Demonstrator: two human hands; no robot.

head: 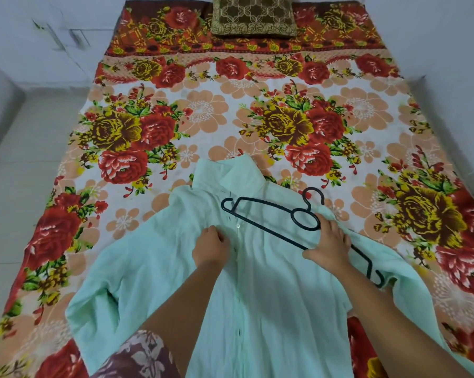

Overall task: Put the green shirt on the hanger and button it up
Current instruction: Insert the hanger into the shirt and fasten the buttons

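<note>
The pale green shirt (271,301) lies front side up on the bed, collar pointing away from me, its button placket running down the middle. A dark plastic hanger (260,211) lies slantwise across the shirt's chest, hook toward the upper right. My left hand (210,248) grips the shirt fabric just left of the placket, fingers curled. My right hand (330,245) holds the hanger's lower bar, thumb under it and fingers over it. The hanger's right end (375,274) pokes out past that hand.
The bed is covered by a floral sheet (203,118) in red, yellow and peach. A brown patterned pillow (253,16) sits at the far end. Pale floor (25,173) runs along the bed's left side, and a white wall (454,50) rises on the right.
</note>
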